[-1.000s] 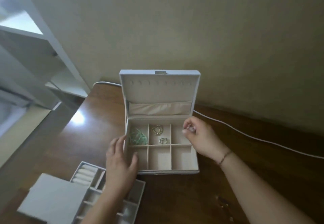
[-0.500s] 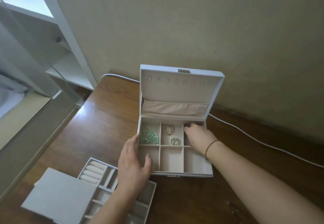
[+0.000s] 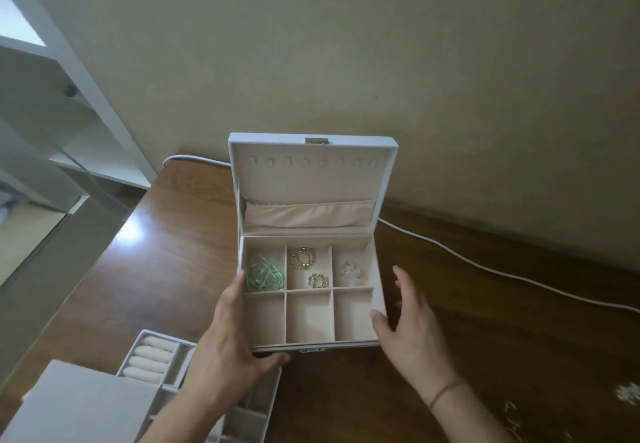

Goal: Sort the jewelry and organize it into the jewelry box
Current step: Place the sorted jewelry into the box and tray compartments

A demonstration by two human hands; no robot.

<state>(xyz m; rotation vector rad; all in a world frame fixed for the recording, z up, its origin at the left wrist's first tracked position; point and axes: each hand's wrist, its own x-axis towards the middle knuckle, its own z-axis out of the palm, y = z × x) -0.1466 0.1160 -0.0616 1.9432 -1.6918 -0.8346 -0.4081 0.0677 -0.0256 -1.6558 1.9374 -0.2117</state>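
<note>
- Our left hand (image 3: 225, 349) grips the jewelry box (image 3: 379, 299) at its seven-o'clock corner, thumb under the front edge.
- The box sits open on the table (image 3: 166, 269); green bands (image 3: 265, 273), gold rings (image 3: 304, 258) and a pale piece (image 3: 350, 272) fill its far row.
- At three o'clock, our right hand (image 3: 414, 318) is spread, holding nothing, thumb touching the box wall.

At frame centre, the open jewelry box (image 3: 308, 304) is being gripped at its lower left corner by the left hand (image 3: 228, 349). The right hand (image 3: 412, 318) is being held open beside its right wall, thumb touching.
</note>
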